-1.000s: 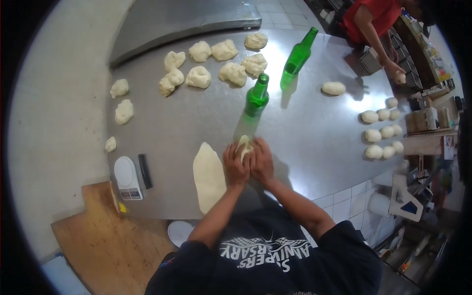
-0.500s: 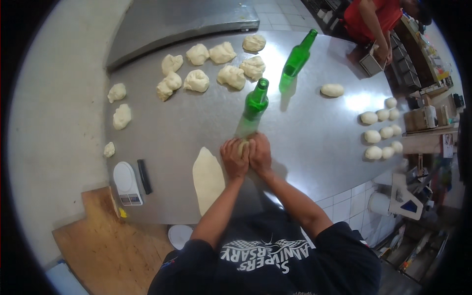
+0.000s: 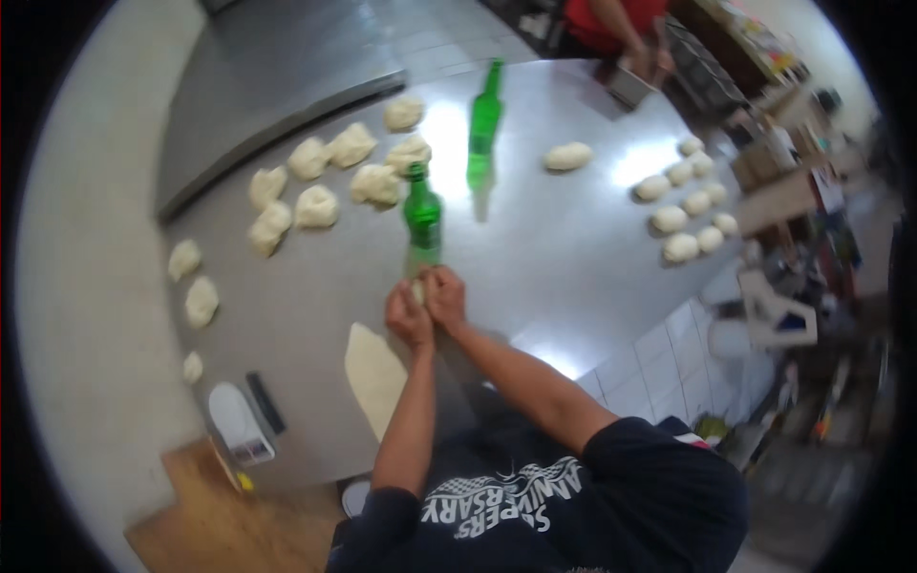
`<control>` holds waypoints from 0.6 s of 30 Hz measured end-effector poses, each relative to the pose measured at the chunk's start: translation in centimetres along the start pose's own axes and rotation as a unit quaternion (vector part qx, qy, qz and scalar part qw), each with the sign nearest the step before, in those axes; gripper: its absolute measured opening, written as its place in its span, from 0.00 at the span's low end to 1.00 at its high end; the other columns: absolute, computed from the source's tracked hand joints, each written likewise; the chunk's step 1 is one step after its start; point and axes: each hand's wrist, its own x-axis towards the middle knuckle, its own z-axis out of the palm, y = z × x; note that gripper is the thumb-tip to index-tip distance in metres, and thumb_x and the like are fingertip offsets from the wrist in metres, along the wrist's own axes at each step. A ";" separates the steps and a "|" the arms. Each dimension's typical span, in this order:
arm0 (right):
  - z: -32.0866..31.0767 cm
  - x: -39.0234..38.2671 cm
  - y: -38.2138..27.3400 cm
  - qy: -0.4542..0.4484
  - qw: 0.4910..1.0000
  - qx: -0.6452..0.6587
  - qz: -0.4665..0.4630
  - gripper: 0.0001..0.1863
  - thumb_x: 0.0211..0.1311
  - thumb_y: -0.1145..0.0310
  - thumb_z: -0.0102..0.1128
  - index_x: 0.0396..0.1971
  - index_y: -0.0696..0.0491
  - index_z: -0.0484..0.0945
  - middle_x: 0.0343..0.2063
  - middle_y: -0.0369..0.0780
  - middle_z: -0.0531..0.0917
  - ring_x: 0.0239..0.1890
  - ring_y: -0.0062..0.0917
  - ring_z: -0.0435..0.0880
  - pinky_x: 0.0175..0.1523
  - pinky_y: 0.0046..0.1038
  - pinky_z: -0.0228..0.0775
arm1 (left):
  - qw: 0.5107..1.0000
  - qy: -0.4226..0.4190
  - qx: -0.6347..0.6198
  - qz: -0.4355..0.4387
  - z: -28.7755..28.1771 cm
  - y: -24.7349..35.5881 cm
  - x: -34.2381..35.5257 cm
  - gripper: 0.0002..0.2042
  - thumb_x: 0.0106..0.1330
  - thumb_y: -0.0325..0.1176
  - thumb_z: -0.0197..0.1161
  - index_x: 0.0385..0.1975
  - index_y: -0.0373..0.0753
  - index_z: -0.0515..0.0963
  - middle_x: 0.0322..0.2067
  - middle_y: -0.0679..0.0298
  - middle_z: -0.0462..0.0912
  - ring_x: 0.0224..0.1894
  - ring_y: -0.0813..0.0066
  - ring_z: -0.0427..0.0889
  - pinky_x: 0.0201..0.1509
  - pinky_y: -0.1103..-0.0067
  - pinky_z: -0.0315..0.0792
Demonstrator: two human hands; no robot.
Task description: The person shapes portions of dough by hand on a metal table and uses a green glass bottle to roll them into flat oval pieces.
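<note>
- Left hand (image 3: 409,317): fingers curled and closed against a small dough piece (image 3: 418,292); forearm enters from the lower edge.
- Right hand (image 3: 445,298): likewise closed on the dough piece from its other side; the two hands meet closely, and exact finger placement cannot be told owing to blur.
- Dough piece: located between the two hands, low over the steel bench (image 3: 535,248); mostly covered by the fingers, a pale part visible between them; its full shape cannot be told.
- Dough sheet (image 3: 375,374): flat, long, pointed at its far end; lies on the bench just beside the left forearm, which covers part of its edge.
- Near green bottle (image 3: 422,215): upright on the bench, just beyond the hands; far green bottle (image 3: 484,124): upright, farther off and to the right.
- Rough dough lumps (image 3: 316,207): grouped on the far left of the bench; three smaller lumps (image 3: 201,302) lie in a line along the left edge.
- White scale (image 3: 237,420): at the near left corner; black bar-shaped object (image 3: 266,403) beside it.
- Single oval dough (image 3: 568,157): apart, on the right half; smooth dough balls (image 3: 669,219) stand in rows near the right edge.
- Co-worker (image 3: 611,24) in a red top: beyond the bench at upper right; hands at a metal tin (image 3: 630,86).
</note>
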 end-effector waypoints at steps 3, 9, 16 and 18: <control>0.1 1.5 -2.5 -0.019 0.990 0.054 0.130 0.20 0.76 0.60 0.69 0.26 0.60 0.86 0.19 0.40 0.84 0.25 0.17 0.77 0.30 0.31 0.71 | 0.998 0.010 -0.007 -0.059 0.1 0.3 0.8 0.19 0.81 0.44 0.64 0.42 0.31 0.89 0.38 0.52 0.92 0.40 0.62 0.90 0.47 0.70 0.81; -6.0 2.3 -5.4 -0.043 0.977 0.117 0.173 0.24 0.74 0.55 0.73 0.22 0.60 0.87 0.18 0.37 0.86 0.22 0.13 0.77 0.29 0.28 0.71 | 0.996 0.031 -0.025 -0.086 0.1 5.4 -2.3 0.18 0.78 0.42 0.70 0.40 0.28 0.88 0.36 0.53 0.92 0.37 0.63 0.89 0.44 0.69 0.82; -20.7 9.1 -3.4 -0.008 0.980 0.135 0.144 0.22 0.74 0.59 0.72 0.22 0.59 0.87 0.21 0.36 0.88 0.24 0.13 0.79 0.30 0.26 0.72 | 0.991 -0.045 -0.098 -0.085 11.3 13.3 -8.9 0.13 0.77 0.35 0.69 0.44 0.28 0.88 0.42 0.55 0.92 0.43 0.68 0.88 0.50 0.71 0.81; -26.4 13.3 -1.7 0.042 0.983 0.130 0.126 0.23 0.74 0.59 0.73 0.21 0.59 0.86 0.19 0.35 0.86 0.24 0.13 0.79 0.30 0.25 0.71 | 0.986 -0.097 -0.088 -0.101 17.3 18.0 -10.4 0.13 0.78 0.34 0.67 0.45 0.27 0.88 0.41 0.56 0.92 0.43 0.70 0.87 0.51 0.72 0.81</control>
